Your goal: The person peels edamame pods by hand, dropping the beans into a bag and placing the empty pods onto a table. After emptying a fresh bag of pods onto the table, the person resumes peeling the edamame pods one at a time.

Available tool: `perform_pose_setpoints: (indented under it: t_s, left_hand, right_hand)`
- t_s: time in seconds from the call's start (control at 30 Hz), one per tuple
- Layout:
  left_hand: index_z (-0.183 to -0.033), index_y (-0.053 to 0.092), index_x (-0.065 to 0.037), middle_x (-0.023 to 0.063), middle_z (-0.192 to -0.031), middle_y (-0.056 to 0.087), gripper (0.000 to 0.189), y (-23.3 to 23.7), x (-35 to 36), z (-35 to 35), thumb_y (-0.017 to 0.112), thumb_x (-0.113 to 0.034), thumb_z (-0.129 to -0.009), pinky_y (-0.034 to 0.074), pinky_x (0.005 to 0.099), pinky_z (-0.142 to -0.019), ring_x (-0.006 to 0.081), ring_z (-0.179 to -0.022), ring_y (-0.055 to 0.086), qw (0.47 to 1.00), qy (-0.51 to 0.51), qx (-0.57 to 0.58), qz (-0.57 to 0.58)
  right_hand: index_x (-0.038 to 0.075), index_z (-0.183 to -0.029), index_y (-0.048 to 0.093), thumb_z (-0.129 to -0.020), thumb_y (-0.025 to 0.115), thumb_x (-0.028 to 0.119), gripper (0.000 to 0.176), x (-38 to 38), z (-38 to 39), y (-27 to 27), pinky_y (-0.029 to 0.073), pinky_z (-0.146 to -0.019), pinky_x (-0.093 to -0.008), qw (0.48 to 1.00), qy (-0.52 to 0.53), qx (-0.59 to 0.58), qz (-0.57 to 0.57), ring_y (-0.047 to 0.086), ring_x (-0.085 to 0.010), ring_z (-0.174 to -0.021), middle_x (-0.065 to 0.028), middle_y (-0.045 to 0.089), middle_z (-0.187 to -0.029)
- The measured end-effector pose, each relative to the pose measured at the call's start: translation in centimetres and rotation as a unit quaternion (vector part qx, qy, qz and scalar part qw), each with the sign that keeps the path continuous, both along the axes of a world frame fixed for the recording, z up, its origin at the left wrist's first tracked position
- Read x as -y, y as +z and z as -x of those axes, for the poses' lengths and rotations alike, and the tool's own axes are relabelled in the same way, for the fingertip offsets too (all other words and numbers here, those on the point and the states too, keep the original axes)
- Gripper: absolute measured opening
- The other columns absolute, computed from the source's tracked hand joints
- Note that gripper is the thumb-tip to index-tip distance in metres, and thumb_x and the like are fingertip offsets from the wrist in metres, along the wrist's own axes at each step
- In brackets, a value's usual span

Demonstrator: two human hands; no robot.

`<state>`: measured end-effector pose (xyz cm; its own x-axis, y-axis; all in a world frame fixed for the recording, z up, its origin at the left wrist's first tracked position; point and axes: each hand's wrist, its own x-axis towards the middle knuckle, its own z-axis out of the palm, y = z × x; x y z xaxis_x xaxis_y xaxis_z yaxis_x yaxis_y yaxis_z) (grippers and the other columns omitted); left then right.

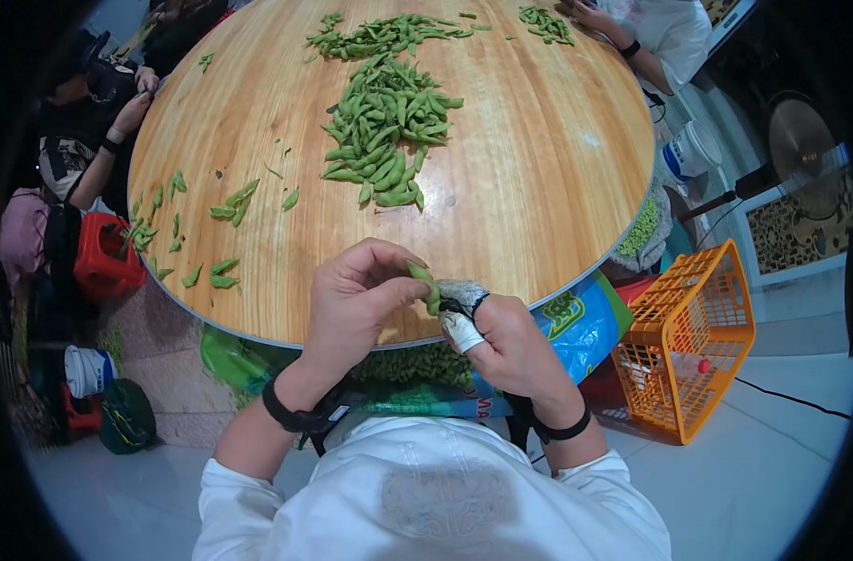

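Over the near edge of the round wooden table (539, 159), my left hand (352, 299) pinches a green soybean pod (427, 284) between thumb and fingertips. Close against the pod's right side is my right hand (515, 346), closed, with grey and white coverings on its fingers. Something small and dark (457, 307) shows at those fingers; I cannot tell what it is. A large heap of pods (384, 122) lies farther up the tabletop. To the left, loose pods (237, 200) are scattered. Below the table edge, more pods (412, 366) lie in a blue and green plastic bag (576, 318).
An orange plastic crate (684, 346) stands tilted on the floor at right, near a white bucket (692, 150) and a fan (801, 136). Red stools (108, 254) are at left. Other people's hands (132, 112) work at the table's left and far sides.
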<state>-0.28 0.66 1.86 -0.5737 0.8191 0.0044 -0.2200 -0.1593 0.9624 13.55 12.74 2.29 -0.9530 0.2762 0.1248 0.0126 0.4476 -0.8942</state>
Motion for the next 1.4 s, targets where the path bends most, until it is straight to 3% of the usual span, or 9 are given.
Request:
perform_pose_setpoints:
  t_s: [0.23,0.4,0.53,0.6,0.7,1.07,1.2,1.27,1.4]
  left_hand:
    - [-0.090,0.060,0.003,0.0061,-0.083,0.063,0.014,0.4,0.1,-0.2,0.060,0.008,-0.077,0.050,0.0231,-0.070,0.0114,-0.075,0.061,1.000,-0.018,0.003,-0.001]
    - [-0.090,0.059,0.003,0.0062,-0.083,0.063,0.016,0.1,0.3,0.4,0.061,0.008,-0.075,0.050,0.0245,-0.070,0.0117,-0.076,0.061,0.997,-0.072,0.000,0.004]
    - [-0.091,0.058,0.002,0.0052,-0.083,0.062,0.016,-0.4,0.1,0.4,0.061,0.007,-0.076,0.050,0.0250,-0.069,0.0114,-0.075,0.060,0.992,-0.105,0.072,-0.023]
    - [-0.091,0.057,0.001,0.0036,-0.083,0.060,0.015,0.2,-0.3,-0.6,0.061,0.006,-0.077,0.049,0.0246,-0.068,0.0102,-0.074,0.059,0.998,-0.040,0.033,0.027]
    - [-0.095,0.054,-0.001,0.0030,-0.080,0.058,0.021,0.2,-0.2,-2.2,0.062,0.005,-0.077,0.048,0.0218,-0.065,0.0079,-0.071,0.057,0.996,-0.048,0.060,0.035]
    - [-0.097,0.060,0.002,0.0040,-0.086,0.063,0.015,-1.7,0.8,-2.9,0.060,-0.002,-0.083,0.048,0.0204,-0.064,0.0090,-0.073,0.059,0.987,-0.073,0.134,0.043]
    - [-0.096,0.061,0.001,0.0042,-0.085,0.062,0.013,-1.5,0.9,-2.9,0.057,-0.002,-0.085,0.047,0.0205,-0.064,0.0092,-0.072,0.058,0.981,-0.084,0.161,0.074]
    - [-0.096,0.061,0.001,0.0044,-0.084,0.062,0.011,-1.2,1.0,-2.9,0.056,-0.002,-0.086,0.047,0.0206,-0.063,0.0091,-0.071,0.058,0.984,-0.076,0.130,0.098]
    - [-0.094,0.062,0.000,0.0014,-0.078,0.060,0.010,-1.8,0.9,-2.4,0.057,-0.003,-0.086,0.042,0.0180,-0.056,0.0057,-0.064,0.052,0.988,-0.046,0.140,0.055]
  right_hand:
    - [-0.003,-0.091,0.055,-0.084,0.051,0.007,0.013,-0.7,0.0,-0.1,0.038,-0.049,-0.0366,0.998,0.014,0.000,0.065,0.052,-0.0297,-0.053,-0.0157,0.052,-0.060]
    - [0.003,-0.096,0.059,-0.092,0.049,0.014,0.016,-1.7,-0.7,0.9,0.032,-0.046,-0.0207,0.878,0.087,0.133,0.451,0.045,-0.0018,-0.056,0.0069,0.049,-0.064]
    - [0.001,-0.093,0.057,-0.090,0.050,0.014,0.016,-1.3,-0.7,-0.3,0.034,-0.045,-0.0249,0.825,0.117,0.104,0.542,0.046,-0.0056,-0.054,0.0035,0.049,-0.061]
    - [-0.001,-0.088,0.055,-0.088,0.052,0.013,0.015,0.4,-0.8,-0.2,0.039,-0.047,-0.0314,0.973,-0.031,0.072,0.219,0.049,-0.0138,-0.051,-0.0042,0.050,-0.059]
    - [-0.001,-0.083,0.054,-0.084,0.054,0.011,0.013,2.5,-1.4,-0.2,0.043,-0.052,-0.0355,0.989,-0.109,-0.019,-0.094,0.052,-0.0231,-0.052,-0.0125,0.052,-0.060]
    - [0.004,-0.098,0.055,-0.091,0.048,0.010,0.011,2.9,-3.1,-1.0,0.024,-0.040,-0.0159,0.811,-0.095,-0.013,0.578,0.035,-0.0027,-0.043,-0.0009,0.052,-0.064]
    - [0.001,-0.093,0.055,-0.089,0.050,0.010,0.011,2.5,-3.4,-1.4,0.032,-0.041,-0.0231,0.822,-0.103,0.039,0.559,0.042,-0.0092,-0.045,-0.0041,0.052,-0.062]
    - [-0.002,-0.090,0.056,-0.086,0.052,0.010,0.014,2.6,-3.2,-1.5,0.040,-0.048,-0.0329,0.985,-0.101,0.002,0.136,0.049,-0.0210,-0.050,-0.0097,0.052,-0.061]
    - [-0.004,-0.092,0.057,-0.081,0.053,0.009,0.018,2.2,-3.6,-1.4,0.044,-0.058,-0.0382,0.993,-0.068,0.058,0.072,0.055,-0.0306,-0.060,-0.0155,0.054,-0.067]
